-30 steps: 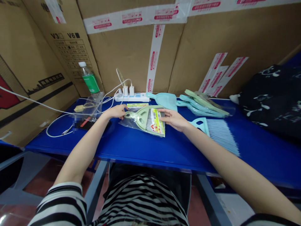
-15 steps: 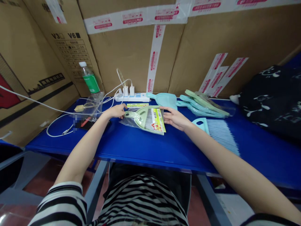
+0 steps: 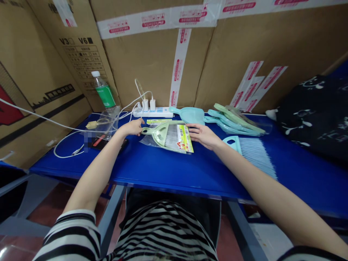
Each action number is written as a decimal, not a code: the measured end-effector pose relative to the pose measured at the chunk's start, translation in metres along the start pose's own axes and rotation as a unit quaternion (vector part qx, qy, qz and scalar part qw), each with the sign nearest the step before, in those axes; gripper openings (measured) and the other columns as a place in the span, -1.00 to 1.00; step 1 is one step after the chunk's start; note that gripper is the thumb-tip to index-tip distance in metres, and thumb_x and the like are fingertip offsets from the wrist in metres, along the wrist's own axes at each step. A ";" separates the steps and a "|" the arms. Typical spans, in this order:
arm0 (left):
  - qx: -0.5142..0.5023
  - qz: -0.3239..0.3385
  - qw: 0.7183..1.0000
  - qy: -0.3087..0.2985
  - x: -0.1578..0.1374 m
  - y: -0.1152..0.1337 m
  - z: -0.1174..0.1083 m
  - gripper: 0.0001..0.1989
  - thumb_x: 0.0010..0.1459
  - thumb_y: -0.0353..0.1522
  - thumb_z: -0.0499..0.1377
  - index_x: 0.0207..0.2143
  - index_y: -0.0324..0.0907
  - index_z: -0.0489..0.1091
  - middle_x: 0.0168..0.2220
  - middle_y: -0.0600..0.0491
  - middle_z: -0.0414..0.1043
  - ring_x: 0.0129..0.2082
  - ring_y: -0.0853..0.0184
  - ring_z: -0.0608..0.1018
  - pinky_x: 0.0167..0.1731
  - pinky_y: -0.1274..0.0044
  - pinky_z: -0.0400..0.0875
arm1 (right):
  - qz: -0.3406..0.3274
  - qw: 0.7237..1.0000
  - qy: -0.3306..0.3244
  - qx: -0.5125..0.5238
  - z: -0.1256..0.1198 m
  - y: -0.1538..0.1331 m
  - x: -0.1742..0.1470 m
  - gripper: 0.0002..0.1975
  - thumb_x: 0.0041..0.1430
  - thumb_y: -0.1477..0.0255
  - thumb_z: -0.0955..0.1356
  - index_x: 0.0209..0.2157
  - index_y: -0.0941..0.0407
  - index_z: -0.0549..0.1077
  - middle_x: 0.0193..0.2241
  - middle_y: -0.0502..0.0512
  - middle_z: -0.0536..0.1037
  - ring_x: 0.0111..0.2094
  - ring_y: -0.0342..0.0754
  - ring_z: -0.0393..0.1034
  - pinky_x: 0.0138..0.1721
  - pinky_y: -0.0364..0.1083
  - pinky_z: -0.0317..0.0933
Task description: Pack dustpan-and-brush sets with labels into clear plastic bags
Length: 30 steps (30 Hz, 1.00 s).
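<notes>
Left hand (image 3: 133,127): bent over the handle end of the bagged set; whether the fingers close on it cannot be told.
Right hand (image 3: 203,136): fingers extended at the opposite end, tips against the edge of the package; whether they pinch it cannot be told.
Bagged set (image 3: 160,137): pale green brush and dustpan in clear film, lying between the two hands on the blue table (image 3: 174,174), handle toward the left hand, grey bristles toward the right.
Label card (image 3: 187,139): yellow and white, at the bristle end of the package, just beside the right fingertips.
Blue dustpan (image 3: 192,115): behind the right hand, near the cardboard wall (image 3: 152,61).
Dustpan pile (image 3: 231,121): blue and pale green pieces, overlapping, farther right.
Blue brush (image 3: 257,156): flat beyond the right forearm, bristles pointing right.
Power strip (image 3: 160,112): white, behind the bagged set, two chargers plugged in.
Bottle (image 3: 105,96): green-labelled, white-capped, at the back left.
</notes>
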State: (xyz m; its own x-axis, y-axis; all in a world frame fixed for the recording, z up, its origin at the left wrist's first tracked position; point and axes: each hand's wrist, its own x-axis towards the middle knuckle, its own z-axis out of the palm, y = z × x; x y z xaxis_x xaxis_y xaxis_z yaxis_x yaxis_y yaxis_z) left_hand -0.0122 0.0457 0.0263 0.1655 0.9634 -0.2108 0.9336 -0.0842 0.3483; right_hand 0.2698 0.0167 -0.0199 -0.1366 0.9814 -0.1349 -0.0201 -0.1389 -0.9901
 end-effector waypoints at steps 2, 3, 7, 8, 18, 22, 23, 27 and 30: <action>0.012 -0.001 1.000 0.004 -0.001 0.000 -0.001 -0.48 0.03 -0.58 0.00 0.10 -0.32 0.20 -0.38 0.03 0.52 -0.50 0.36 0.56 -0.44 0.59 0.40 | -0.018 0.999 -0.005 -0.035 -0.003 0.003 0.003 -0.76 0.01 0.68 0.38 -0.29 0.09 0.45 -0.23 0.10 0.60 -0.27 -0.08 0.54 -0.10 0.01 0.46; 0.022 -0.002 1.000 0.009 -0.001 0.000 -0.002 -0.49 0.03 -0.57 0.00 0.09 -0.31 0.21 -0.39 0.04 0.52 -0.50 0.36 0.56 -0.44 0.60 0.40 | -0.029 0.998 -0.011 -0.057 -0.004 0.005 0.005 -0.77 0.01 0.66 0.39 -0.28 0.10 0.46 -0.21 0.11 0.60 -0.27 -0.07 0.54 -0.12 0.02 0.46; 0.061 -0.010 0.998 0.023 -0.003 0.001 -0.004 -0.52 0.03 -0.57 0.00 0.05 -0.26 0.26 -0.43 0.09 0.50 -0.49 0.37 0.56 -0.42 0.61 0.38 | -0.108 0.971 -0.017 -0.214 -0.010 0.008 0.008 -0.78 0.06 0.56 0.35 -0.22 0.11 0.51 -0.21 0.15 0.59 -0.34 -0.02 0.52 -0.20 0.10 0.47; 0.066 -0.011 0.997 0.025 -0.003 0.002 -0.004 -0.53 0.02 -0.57 -0.01 0.03 -0.26 0.28 -0.44 0.09 0.50 -0.48 0.37 0.57 -0.41 0.61 0.38 | -0.141 0.951 -0.001 -0.274 -0.011 0.007 0.008 -0.77 0.07 0.54 0.33 -0.20 0.11 0.52 -0.21 0.16 0.59 -0.36 0.00 0.52 -0.21 0.13 0.46; 0.077 -0.003 0.997 0.033 -0.003 0.003 -0.005 -0.52 0.01 -0.59 -0.03 0.02 -0.26 0.29 -0.54 0.14 0.43 -0.47 0.36 0.56 -0.41 0.62 0.35 | -0.306 0.750 -0.071 -0.583 -0.009 -0.009 -0.014 -0.54 0.31 0.31 0.10 -0.15 0.06 0.59 -0.01 0.20 0.53 -0.04 0.19 0.34 0.00 0.30 0.18; 0.071 -0.001 0.997 0.031 -0.002 0.002 -0.004 -0.53 0.02 -0.57 -0.02 0.03 -0.24 0.28 -0.51 0.13 0.45 -0.48 0.36 0.56 -0.39 0.60 0.36 | -0.251 0.745 -0.131 -0.603 -0.011 -0.012 -0.017 -0.49 0.30 0.18 0.10 0.00 0.09 0.52 0.10 0.24 0.45 0.10 0.25 0.25 0.06 0.31 0.12; 0.069 0.000 0.997 0.032 -0.002 0.001 -0.004 -0.53 0.02 -0.56 -0.02 0.03 -0.24 0.28 -0.50 0.12 0.46 -0.48 0.36 0.56 -0.38 0.60 0.37 | -0.242 0.743 -0.149 -0.605 -0.012 -0.011 -0.017 -0.48 0.28 0.15 0.13 0.06 0.10 0.47 0.14 0.24 0.41 0.14 0.25 0.21 0.10 0.31 0.09; 0.066 0.002 0.997 0.034 -0.002 0.001 -0.004 -0.53 0.02 -0.56 -0.02 0.02 -0.24 0.29 -0.50 0.13 0.45 -0.49 0.36 0.55 -0.36 0.59 0.37 | -0.224 0.748 -0.182 -0.598 -0.015 -0.004 -0.013 -0.35 0.21 0.09 0.21 0.24 0.13 0.26 0.25 0.24 0.24 0.26 0.23 0.08 0.22 0.26 -0.04; 0.068 0.009 0.997 0.035 -0.001 -0.001 -0.004 -0.53 0.02 -0.56 -0.02 0.02 -0.24 0.28 -0.53 0.14 0.42 -0.49 0.36 0.55 -0.37 0.59 0.38 | -0.228 0.759 -0.186 -0.580 -0.017 0.003 -0.010 -0.29 0.20 0.08 0.23 0.30 0.12 0.13 0.29 0.22 0.17 0.30 0.19 0.01 0.27 0.21 -0.10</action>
State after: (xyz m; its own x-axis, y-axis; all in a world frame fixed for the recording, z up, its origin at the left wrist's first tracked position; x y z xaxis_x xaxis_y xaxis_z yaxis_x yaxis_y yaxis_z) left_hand -0.0147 0.0459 0.0297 0.1648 0.9764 -0.1397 0.9657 -0.1309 0.2240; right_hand 0.2882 0.0091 -0.0227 -0.6525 0.7568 0.0379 0.7075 0.6264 -0.3271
